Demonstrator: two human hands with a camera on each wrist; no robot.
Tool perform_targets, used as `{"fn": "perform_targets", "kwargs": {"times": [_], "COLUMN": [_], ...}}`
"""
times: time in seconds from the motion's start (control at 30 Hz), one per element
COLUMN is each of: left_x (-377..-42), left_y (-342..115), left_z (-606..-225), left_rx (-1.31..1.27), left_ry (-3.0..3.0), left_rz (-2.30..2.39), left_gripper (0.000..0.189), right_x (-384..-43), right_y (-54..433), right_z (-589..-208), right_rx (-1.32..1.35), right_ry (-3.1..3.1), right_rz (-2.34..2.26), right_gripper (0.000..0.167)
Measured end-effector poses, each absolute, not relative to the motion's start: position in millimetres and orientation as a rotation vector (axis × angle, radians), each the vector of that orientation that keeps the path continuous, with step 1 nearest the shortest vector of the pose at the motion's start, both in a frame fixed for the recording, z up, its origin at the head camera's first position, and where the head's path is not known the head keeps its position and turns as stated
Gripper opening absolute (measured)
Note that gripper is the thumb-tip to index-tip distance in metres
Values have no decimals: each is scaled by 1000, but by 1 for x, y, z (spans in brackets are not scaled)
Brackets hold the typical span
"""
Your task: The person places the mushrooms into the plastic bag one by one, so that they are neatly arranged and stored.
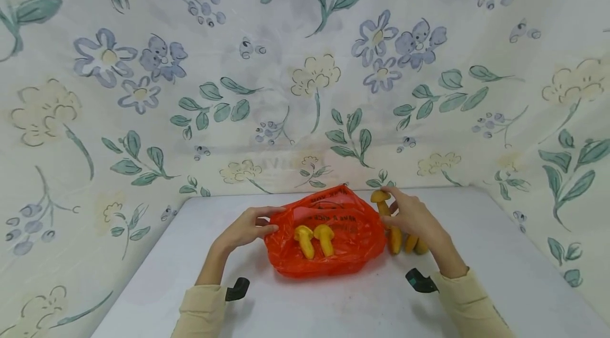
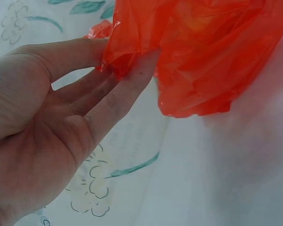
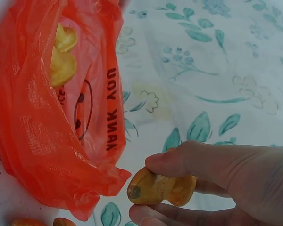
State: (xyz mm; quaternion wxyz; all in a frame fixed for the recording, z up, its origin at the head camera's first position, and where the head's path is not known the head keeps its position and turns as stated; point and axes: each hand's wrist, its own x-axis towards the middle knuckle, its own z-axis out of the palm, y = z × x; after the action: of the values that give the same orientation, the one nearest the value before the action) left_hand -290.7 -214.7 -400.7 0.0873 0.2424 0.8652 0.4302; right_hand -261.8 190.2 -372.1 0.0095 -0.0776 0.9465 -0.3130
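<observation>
A red plastic bag (image 1: 290,266) lies on the table with its mouth spread wide. Two yellow mushrooms (image 1: 326,240) show side by side inside it. At the bag's left edge, my left hand (image 1: 244,229) pinches the thin plastic (image 2: 127,33) between thumb and fingers. My right hand (image 1: 413,216) grips another yellow mushroom (image 1: 381,198) by the stem, cap upward in the head view, just off the bag's right edge. From the right wrist, this mushroom (image 3: 153,186) sits between thumb and fingers, apart from the bag.
Several more mushrooms (image 1: 395,241) lie on the white table (image 1: 329,306) beneath my right hand, partly hidden by it. Behind the table rises a flower-patterned cloth (image 1: 286,89). Dark wrist-camera mounts (image 1: 421,281) stick out by both wrists.
</observation>
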Motion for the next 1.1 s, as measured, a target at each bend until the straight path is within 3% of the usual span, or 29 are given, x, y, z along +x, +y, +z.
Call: {"fn": "perform_targets", "kwargs": {"times": [1.1], "left_x": [-290], "left_y": [-214], "left_z": [-403], "left_rx": [741], "left_ry": [2568], "left_rz": [1289], "left_gripper": [46], "right_x": [-270], "right_y": [138], "right_z": [-394], "right_rx": [-365], "right_ry": [2923], "right_rz": [-1032], "right_gripper": [68]}}
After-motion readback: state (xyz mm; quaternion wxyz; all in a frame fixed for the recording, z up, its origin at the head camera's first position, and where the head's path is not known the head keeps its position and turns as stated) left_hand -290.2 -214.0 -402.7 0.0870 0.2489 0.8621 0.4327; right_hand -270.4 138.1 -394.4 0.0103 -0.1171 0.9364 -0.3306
